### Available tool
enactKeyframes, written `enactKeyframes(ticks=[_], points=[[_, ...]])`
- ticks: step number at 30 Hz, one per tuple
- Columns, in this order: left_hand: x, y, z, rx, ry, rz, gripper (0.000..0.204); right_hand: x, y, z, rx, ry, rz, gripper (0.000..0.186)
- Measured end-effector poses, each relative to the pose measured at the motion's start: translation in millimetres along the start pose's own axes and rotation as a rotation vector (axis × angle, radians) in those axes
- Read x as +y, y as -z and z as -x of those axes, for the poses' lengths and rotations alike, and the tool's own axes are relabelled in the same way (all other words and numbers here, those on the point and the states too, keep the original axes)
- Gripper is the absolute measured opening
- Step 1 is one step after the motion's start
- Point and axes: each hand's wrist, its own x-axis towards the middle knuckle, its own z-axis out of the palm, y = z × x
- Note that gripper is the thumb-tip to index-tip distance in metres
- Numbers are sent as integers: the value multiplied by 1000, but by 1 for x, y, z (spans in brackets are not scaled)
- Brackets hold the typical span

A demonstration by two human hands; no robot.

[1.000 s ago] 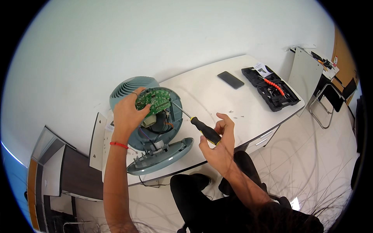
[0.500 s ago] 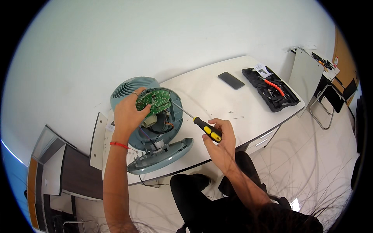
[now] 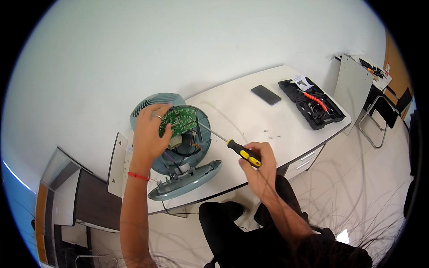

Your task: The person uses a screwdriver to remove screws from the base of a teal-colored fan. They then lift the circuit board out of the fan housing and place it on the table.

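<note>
Ring (image 3: 158,117) on left hand (image 3: 151,134), red bracelet (image 3: 139,176) at wrist (image 3: 141,168); black trousers (image 3: 219,225).

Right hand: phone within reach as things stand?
Likely yes: only white tabletop with a few small bits shows between the right hand and the phone, though that hand holds the screwdriver.

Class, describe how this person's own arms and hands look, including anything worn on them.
Both forearms are bare, with no sleeve over them, and neither of the hands is gloved. The left hand has a thin metallic ring on one finger, and a narrow red bracelet circles that wrist. The right hand shows no bracelet at its wrist.
</note>
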Motion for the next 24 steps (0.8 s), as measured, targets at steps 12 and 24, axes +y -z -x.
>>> enactKeyframes(ticks=[12,24], points=[[80,11,-39,-212,-211,182,27,-2,86,19,82,-269,-630,35],[109,-36,-73,-313,-208,221,13,9,130,18,177,-289,-623,34]])
